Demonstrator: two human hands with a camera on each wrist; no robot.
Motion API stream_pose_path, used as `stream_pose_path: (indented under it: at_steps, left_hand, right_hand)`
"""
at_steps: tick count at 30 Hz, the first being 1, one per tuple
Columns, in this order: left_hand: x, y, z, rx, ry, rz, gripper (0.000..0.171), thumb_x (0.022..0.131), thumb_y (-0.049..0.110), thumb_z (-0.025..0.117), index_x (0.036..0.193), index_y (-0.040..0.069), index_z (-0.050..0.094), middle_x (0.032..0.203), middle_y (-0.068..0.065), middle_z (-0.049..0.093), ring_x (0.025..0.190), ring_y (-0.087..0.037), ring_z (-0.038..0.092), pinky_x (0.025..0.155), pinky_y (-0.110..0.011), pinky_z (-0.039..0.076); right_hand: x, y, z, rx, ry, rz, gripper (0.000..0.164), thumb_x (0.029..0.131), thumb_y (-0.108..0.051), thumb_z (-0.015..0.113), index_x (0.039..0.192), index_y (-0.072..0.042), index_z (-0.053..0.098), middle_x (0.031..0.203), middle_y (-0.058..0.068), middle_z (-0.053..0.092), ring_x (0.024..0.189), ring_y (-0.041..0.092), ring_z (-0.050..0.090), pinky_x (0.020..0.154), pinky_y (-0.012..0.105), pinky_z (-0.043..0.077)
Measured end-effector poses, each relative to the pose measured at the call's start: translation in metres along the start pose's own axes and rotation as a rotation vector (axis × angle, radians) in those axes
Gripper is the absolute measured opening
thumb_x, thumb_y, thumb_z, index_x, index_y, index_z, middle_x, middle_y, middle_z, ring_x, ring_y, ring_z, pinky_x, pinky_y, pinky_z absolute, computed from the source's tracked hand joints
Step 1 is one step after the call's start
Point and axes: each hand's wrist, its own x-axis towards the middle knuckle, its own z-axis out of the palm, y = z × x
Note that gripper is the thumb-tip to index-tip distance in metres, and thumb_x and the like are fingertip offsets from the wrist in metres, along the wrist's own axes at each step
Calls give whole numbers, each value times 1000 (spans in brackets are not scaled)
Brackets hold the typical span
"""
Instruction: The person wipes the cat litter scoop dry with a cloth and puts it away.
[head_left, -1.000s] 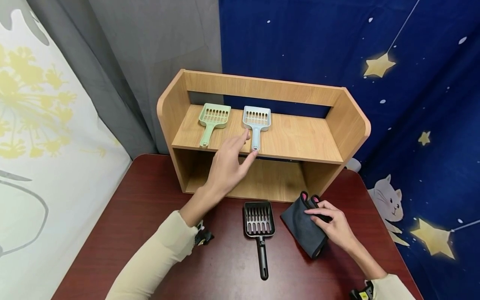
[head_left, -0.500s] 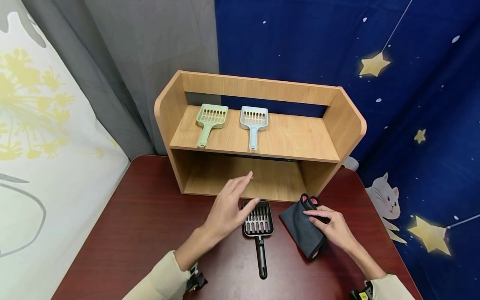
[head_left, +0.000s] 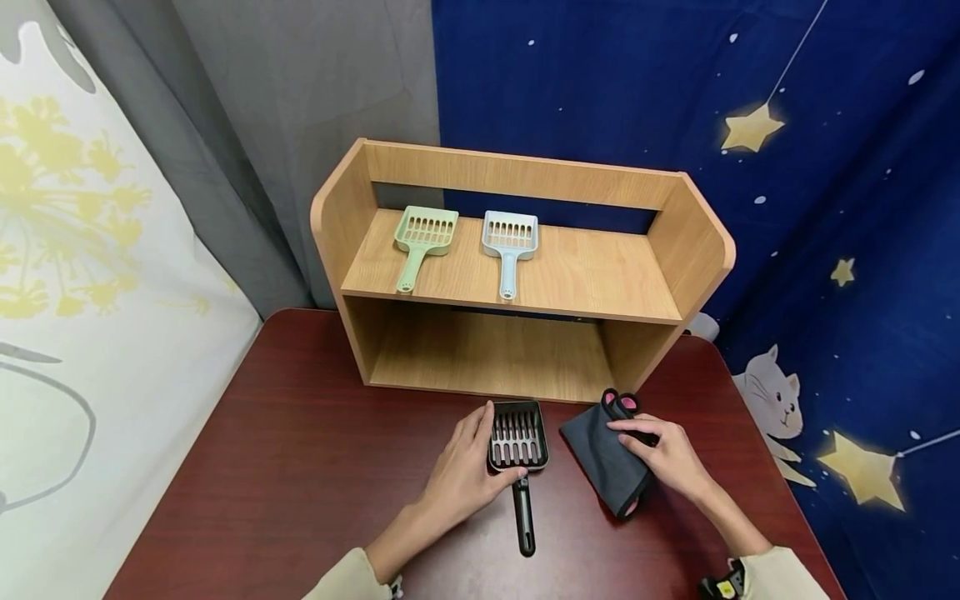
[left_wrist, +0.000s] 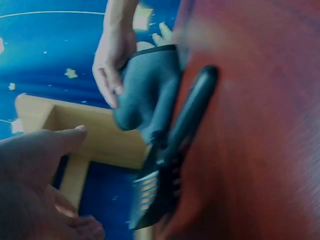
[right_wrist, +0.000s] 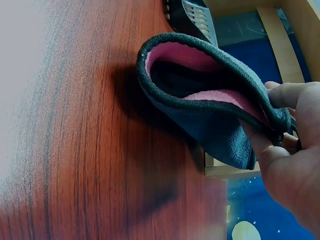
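A second ago the left hand (head_left: 465,475) was up at the top shelf of the wooden shelf unit (head_left: 517,275), its fingertips by the handle of the pale blue litter scoop (head_left: 510,246). Half a second ago it was on its way down over the tabletop (head_left: 300,467). Now it has come to the black litter scoop (head_left: 517,454), which lies flat on the tabletop just in front of the shelf unit, slotted head toward the shelf and handle toward the person. The blue scoop stays on the shelf beside the green litter scoop (head_left: 422,242), so the work appears to have passed from the blue scoop to the black one.

The left hand's fingers lie fairly straight along the left edge of the black scoop's head, and the thumb touches where the head meets the handle. It looks like a loose first contact, not a closed grasp; the blurred left wrist view does not settle it.

The right hand (head_left: 671,458) has not moved. It rests on the folded dark grey cloth with pink lining (head_left: 603,458), just right of the black scoop, and its thumb and fingers pinch the cloth's folded edge (right_wrist: 272,120).
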Motion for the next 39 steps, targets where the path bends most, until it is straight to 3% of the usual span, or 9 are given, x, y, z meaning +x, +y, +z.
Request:
stream_pose_path:
  at_steps: [7, 12, 18, 25, 34, 39]
  left_hand:
    - [-8, -6, 26, -4, -97, -191, 124, 76, 52, 93, 160, -12, 28, 159, -34, 40, 145, -48, 44, 113, -61, 43]
    - [-9, -6, 38, -18, -145, -246, 126, 78, 55, 90, 161, -13, 24, 161, -37, 35, 148, -51, 39, 116, -64, 37]
    - [-6, -6, 49, -11, -134, -227, 126, 78, 54, 91, 160, -14, 25, 160, -38, 36, 146, -52, 40, 115, -65, 39]
    - [2, -3, 55, -3, -169, -246, 127, 77, 53, 92, 162, -11, 23, 164, -34, 33, 150, -48, 37, 119, -61, 36]
    - [-1, -9, 56, 54, -140, -163, 116, 77, 36, 95, 158, -15, 29, 156, -33, 45, 143, -46, 46, 116, -58, 41]
    - [-4, -14, 54, 84, -141, -137, 105, 81, 31, 93, 156, -15, 35, 156, -33, 44, 144, -47, 44, 116, -58, 40]
  right_hand:
    - [-1, 0, -1, 6, 6, -2, 27, 89, 0, 83, 112, -15, 84, 110, 3, 78, 105, 4, 66, 90, 7, 42]
    - [-2, -1, -1, 20, -2, 3, 26, 90, -2, 82, 112, -16, 84, 110, 2, 78, 107, 3, 66, 91, 7, 43]
    - [-3, -2, -2, 41, -3, 20, 26, 91, -2, 81, 112, -16, 84, 109, 3, 78, 106, -2, 64, 90, 7, 43]
    - [-3, -1, 0, 52, 2, 2, 25, 91, 1, 80, 112, -14, 83, 107, 5, 78, 105, 0, 64, 90, 7, 43]
    - [-4, 2, -4, 32, -7, -6, 29, 90, 2, 80, 113, -14, 83, 106, 0, 78, 105, -1, 65, 90, 8, 44]
    - [-5, 2, -7, 28, -11, -3, 29, 90, 3, 80, 113, -13, 82, 105, -1, 77, 103, 1, 65, 88, 9, 45]
